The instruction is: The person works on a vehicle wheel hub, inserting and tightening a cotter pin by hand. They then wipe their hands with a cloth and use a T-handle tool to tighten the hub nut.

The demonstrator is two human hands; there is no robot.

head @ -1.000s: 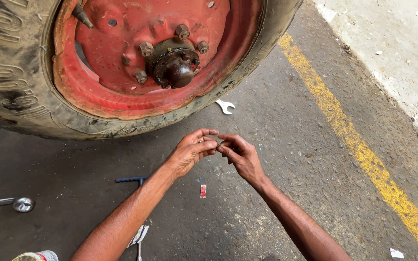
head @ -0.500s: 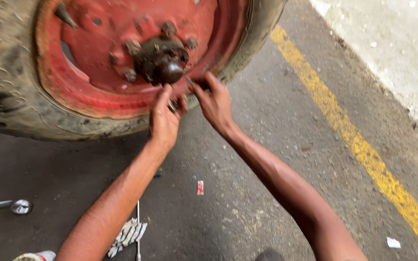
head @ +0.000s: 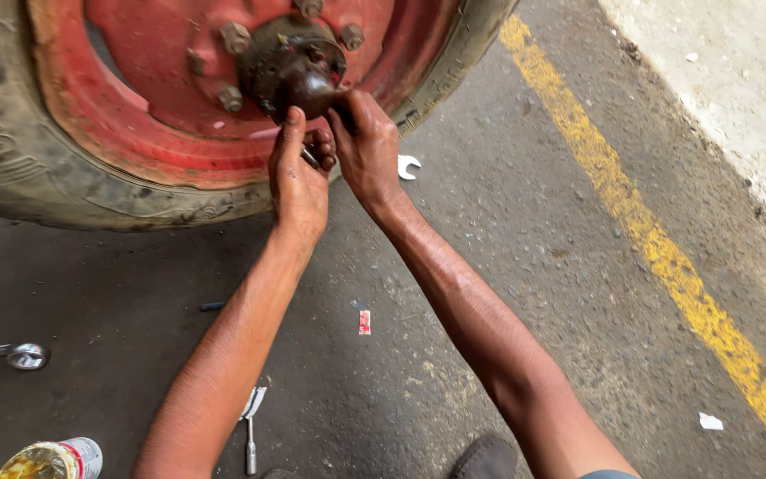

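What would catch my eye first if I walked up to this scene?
The big red wheel rim in its worn tyre fills the top left. Both hands, left hand and right hand, meet at its dark hub. A yellow line crosses the ground at right.

Your left hand [head: 299, 182] and right hand [head: 367, 146] are bare: no gloves, rings or watch. Dark greasy smudges mark the fingers and the backs of both hands. Both forearms are bare too, lean, with no sleeve on the left one anywhere in view. On your right arm, a thin edge of grey-blue sleeve [head: 609, 475] shows at the bottom of the picture. A dark rounded shoe tip [head: 487, 458] shows at the bottom edge between your arms.
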